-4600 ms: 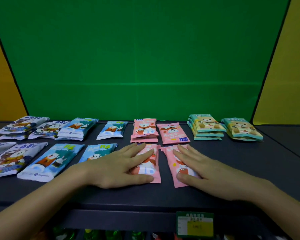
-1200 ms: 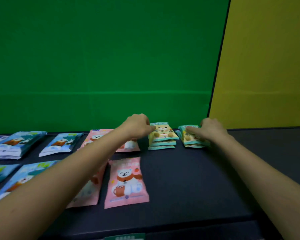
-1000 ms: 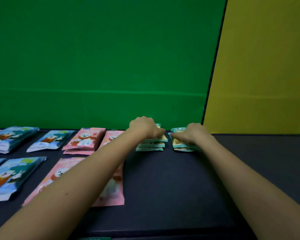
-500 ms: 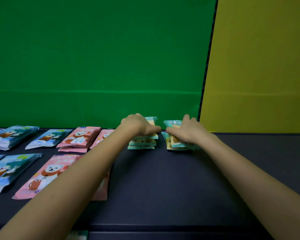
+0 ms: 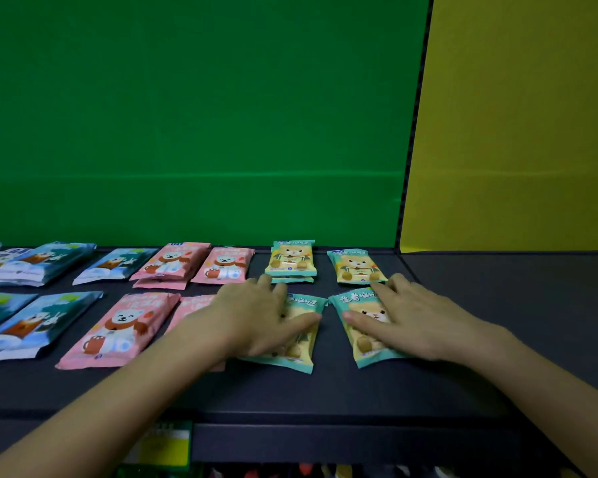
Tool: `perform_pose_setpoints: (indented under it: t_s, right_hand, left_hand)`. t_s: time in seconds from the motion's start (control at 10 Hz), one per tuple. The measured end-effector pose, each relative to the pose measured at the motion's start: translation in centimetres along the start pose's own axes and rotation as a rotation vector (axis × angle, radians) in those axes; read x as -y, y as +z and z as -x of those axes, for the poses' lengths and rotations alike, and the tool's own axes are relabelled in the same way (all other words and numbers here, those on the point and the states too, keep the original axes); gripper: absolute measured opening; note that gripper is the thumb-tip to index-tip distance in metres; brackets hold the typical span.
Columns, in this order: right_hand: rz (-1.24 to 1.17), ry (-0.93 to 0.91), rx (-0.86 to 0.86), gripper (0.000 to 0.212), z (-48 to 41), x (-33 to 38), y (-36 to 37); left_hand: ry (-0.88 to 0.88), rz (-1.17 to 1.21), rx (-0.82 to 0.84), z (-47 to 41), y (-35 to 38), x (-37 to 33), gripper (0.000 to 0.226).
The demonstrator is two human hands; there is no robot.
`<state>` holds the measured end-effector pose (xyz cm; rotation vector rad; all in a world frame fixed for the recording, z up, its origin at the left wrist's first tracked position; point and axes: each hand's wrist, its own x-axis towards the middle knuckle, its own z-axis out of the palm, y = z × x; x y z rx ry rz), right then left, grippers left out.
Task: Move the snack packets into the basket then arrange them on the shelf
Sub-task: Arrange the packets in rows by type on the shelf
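Snack packets lie in two rows on a dark shelf (image 5: 359, 395). My left hand (image 5: 256, 319) rests flat on a teal-and-yellow bear packet (image 5: 304, 334) in the front row. My right hand (image 5: 411, 322) lies flat on a second teal-and-yellow bear packet (image 5: 363, 326) beside it. Behind them sit a small stack of teal packets (image 5: 292, 258) and a single teal packet (image 5: 356, 267). Pink bear packets (image 5: 120, 331) and blue packets (image 5: 32, 322) fill the shelf to the left. No basket is in view.
A green back panel (image 5: 194, 132) and a yellow panel (image 5: 518, 132) stand behind the shelf. A green-and-yellow price tag (image 5: 166, 443) hangs on the shelf's front edge. Bare dark shelf (image 5: 497, 288) extends to the right.
Both hands have come forward from the back stacks, each bringing one teal packet into the front row and flattening on it. The back stacks are lower.
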<state>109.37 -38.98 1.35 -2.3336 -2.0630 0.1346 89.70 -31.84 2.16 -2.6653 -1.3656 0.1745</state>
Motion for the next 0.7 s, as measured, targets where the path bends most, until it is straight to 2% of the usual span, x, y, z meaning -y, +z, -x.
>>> perform_pose_setpoints:
  t_s: [0.1, 0.2, 0.3, 0.4, 0.6, 0.7]
  right_hand:
    - [-0.178, -0.185, 0.062, 0.078, 1.2, -1.6, 0.3]
    - [-0.274, -0.224, 0.159, 0.074, 1.9, -1.9, 1.3]
    - [-0.27, -0.183, 0.122, 0.074, 2.0, -1.2, 1.8]
    - [-0.227, -0.148, 0.108, 0.076, 2.0, -0.4, 1.7]
    - [-0.153, -0.131, 0.125, 0.08, 2.0, -0.2, 1.4]
    - [-0.16, -0.11, 0.152, 0.081, 2.4, -0.2, 0.3]
  left_hand:
    - [0.229, 0.17, 0.128, 1.5, 0.6, 2.3, 0.071]
    - [0.292, 0.198, 0.177, 2.5, 1.9, 2.5, 0.07]
    - [0.21, 0.134, 0.106, 2.3, 2.6, 1.1, 0.079]
    - [0.155, 0.075, 0.065, 2.1, 2.7, 0.2, 0.072]
    - [0.154, 0.133, 0.055, 2.0, 2.8, 0.4, 0.065]
    - [0.154, 0.226, -0.096, 2.8, 2.4, 1.4, 0.073]
